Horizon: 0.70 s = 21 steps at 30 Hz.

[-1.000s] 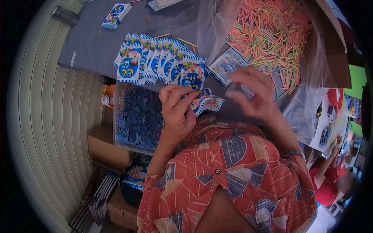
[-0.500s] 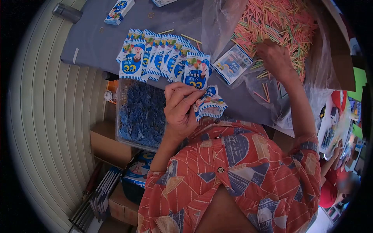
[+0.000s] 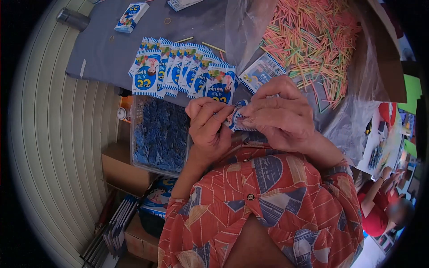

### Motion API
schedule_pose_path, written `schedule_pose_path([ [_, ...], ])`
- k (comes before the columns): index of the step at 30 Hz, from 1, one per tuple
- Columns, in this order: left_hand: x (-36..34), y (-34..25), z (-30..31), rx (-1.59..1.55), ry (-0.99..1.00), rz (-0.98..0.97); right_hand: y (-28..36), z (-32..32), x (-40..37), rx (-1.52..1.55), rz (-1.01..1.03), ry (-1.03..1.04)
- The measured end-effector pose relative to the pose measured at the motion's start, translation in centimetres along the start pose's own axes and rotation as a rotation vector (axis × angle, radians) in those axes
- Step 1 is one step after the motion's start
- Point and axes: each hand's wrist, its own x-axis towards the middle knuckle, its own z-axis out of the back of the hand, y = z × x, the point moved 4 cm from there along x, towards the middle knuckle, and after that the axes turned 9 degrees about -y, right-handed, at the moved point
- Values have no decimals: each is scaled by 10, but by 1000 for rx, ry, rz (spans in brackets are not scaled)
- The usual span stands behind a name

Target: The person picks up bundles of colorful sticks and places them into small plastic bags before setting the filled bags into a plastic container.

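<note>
Between my two hands is a small blue-and-white printed packet [image 3: 233, 119], mostly covered by fingers. My left hand [image 3: 209, 123] grips it from the left, fingers curled and thumb pressed in. My right hand [image 3: 286, 114] is closed in a pinch at the packet's open end; whatever is between its fingertips is hidden. Just beyond, an overlapping row of matching packets [image 3: 146, 73] lies on the grey-covered table [image 3: 103, 53]. Another packet [image 3: 263, 71] rests behind my right hand, beside a heap of thin pink, yellow and green sticks [image 3: 313, 40].
Clear plastic sheeting [image 3: 239, 31] and a cardboard box flap [image 3: 386, 53] border the stick heap. Below the table edge stands a clear basket of blue pieces [image 3: 161, 134]. A stacked packet bundle [image 3: 131, 17] and a metal bottle [image 3: 73, 18] are further off. Another person [image 3: 380, 210] is at right.
My right hand has left the stick heap and come down and left to the packet's mouth. The packet stays in my left hand. The view has shifted slightly.
</note>
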Motion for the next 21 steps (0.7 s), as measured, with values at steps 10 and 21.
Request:
schedule_pose_path([
  [10, -5, 3, -4, 108, 39, 11, -3, 8, 3, -88, -83, 178],
  [21, 71, 46, 49, 749, 68, -31, -47, -72, -25, -40, -522, 149],
])
